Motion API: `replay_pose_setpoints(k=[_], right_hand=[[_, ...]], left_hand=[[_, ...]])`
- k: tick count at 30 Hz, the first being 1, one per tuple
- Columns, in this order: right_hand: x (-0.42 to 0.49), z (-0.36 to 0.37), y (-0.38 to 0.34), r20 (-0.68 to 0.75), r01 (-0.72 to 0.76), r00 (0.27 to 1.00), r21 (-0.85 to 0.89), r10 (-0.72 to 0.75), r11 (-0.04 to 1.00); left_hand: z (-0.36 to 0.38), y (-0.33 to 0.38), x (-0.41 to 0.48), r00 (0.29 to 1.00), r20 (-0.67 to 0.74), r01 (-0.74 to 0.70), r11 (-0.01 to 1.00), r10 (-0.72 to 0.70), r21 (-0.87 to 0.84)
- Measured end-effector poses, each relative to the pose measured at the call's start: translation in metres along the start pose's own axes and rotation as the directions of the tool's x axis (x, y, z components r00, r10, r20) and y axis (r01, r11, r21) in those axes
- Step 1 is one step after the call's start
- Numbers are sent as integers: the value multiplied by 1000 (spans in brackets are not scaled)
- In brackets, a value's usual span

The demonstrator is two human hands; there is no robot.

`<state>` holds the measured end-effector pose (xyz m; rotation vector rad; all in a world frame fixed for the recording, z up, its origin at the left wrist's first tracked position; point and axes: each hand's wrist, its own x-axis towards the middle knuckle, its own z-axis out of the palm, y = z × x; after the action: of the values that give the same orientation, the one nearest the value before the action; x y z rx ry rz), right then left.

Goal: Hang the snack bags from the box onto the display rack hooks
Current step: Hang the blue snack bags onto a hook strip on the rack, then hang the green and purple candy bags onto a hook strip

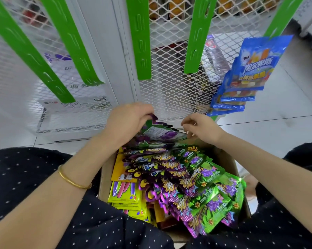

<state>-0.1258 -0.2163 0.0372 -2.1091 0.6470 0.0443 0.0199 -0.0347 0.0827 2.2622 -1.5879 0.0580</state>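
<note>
Now the left hand (128,121) has its fingers curled round a bundle (162,132) of purple-and-green snack bags, held just above the far end of the box (232,162). The right hand (200,127) is at the bundle's right edge, fingers bent in close. Whether they actually pinch a bag, I cannot tell. Plenty more snack bags (187,177) are fanned out in the box below. The job here looks like peeling one bag off. It is best to pinch a single top corner, slide it clear sideways and keep the left grip firm so the rest stay stacked. Then find the hang hole before reaching for a bare green strip (141,42). The blue bags (248,69) already fill the strip on the right.
</note>
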Motion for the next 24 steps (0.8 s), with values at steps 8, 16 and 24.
replay_pose_setpoints(k=[8, 16, 24], right_hand=[[-2, -17, -11, -74, 0, 997, 46, 4, 999], [-13, -3, -15, 68, -96, 995, 409, 75, 908], [-10, -28, -7, -36, -53, 993, 710, 112, 703]], left_hand=[[-29, 14, -1, 993, 77, 117, 768, -89, -630], [-35, 36, 1, 998, 19, 49, 492, -65, -869], [-33, 39, 7, 992, 25, 49, 196, -121, -979]])
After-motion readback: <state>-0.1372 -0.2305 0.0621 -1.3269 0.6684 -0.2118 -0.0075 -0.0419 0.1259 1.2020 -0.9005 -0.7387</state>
